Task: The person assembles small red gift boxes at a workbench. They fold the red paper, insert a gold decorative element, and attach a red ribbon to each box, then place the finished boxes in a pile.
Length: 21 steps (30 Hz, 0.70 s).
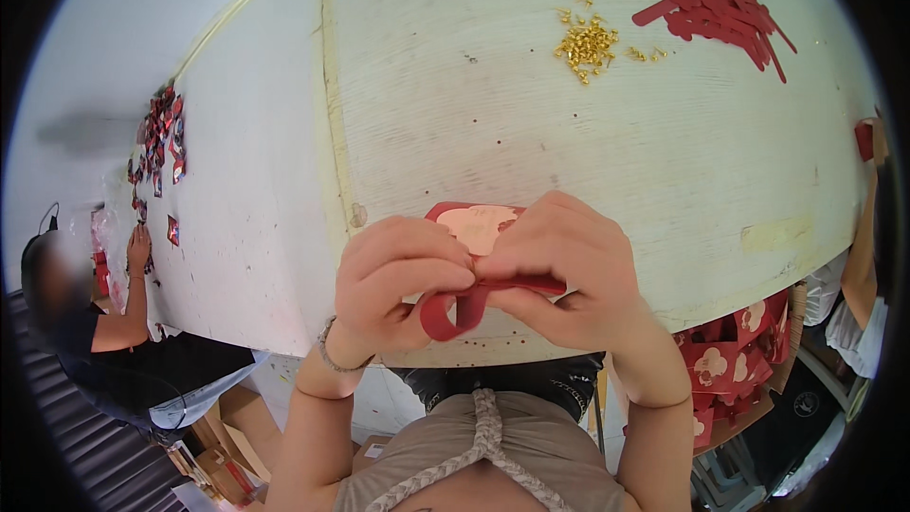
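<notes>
Both hands meet over a red box [449, 210] with a pale cloud-shaped panel on top, close to the table's near edge. My left hand [393, 265] is closed, its thumb and fingers pinching a red strap [440, 319] against the box. That strap curls down in a loop below the fingers. My right hand [569, 265] grips the box's other side, its thumb pressed near the strap's end. The fingertips hide the spot where strap and box meet, so I cannot tell whether they are joined.
On the white table [455, 114] lie a heap of gold rivets [586, 45] and a pile of red straps [706, 0]. Small shiny packets [161, 137] are at far left, near another person [85, 313]. A carton of red boxes [735, 360] stands below right, with another person's arm [861, 237] beyond.
</notes>
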Each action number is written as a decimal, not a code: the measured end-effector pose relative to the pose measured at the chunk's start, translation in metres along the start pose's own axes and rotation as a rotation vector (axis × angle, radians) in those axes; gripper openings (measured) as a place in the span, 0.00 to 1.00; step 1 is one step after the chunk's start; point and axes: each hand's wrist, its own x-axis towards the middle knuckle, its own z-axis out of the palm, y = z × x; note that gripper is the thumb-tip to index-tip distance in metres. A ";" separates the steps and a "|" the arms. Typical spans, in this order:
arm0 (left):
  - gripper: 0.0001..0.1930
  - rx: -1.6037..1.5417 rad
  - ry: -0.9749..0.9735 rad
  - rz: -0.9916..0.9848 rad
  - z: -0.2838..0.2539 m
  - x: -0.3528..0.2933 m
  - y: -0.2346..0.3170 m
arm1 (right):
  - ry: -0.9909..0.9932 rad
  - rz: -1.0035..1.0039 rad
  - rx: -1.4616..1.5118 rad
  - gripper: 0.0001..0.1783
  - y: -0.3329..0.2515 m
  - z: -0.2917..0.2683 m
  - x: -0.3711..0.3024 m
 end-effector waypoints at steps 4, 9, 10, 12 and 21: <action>0.14 0.092 -0.011 0.038 -0.001 0.001 0.008 | -0.111 0.085 -0.028 0.16 -0.013 -0.007 0.009; 0.13 0.139 -0.009 0.028 -0.004 0.004 0.009 | -0.001 0.000 -0.047 0.21 -0.002 0.003 0.003; 0.12 0.133 -0.002 0.026 -0.003 0.003 0.009 | 0.014 -0.029 -0.053 0.21 -0.001 0.004 0.002; 0.12 0.117 -0.007 -0.007 -0.004 0.000 0.009 | 0.042 -0.088 -0.062 0.20 0.000 0.003 0.000; 0.10 -0.040 -0.003 -0.099 -0.002 0.002 0.008 | 0.061 0.037 0.035 0.15 -0.004 0.008 -0.004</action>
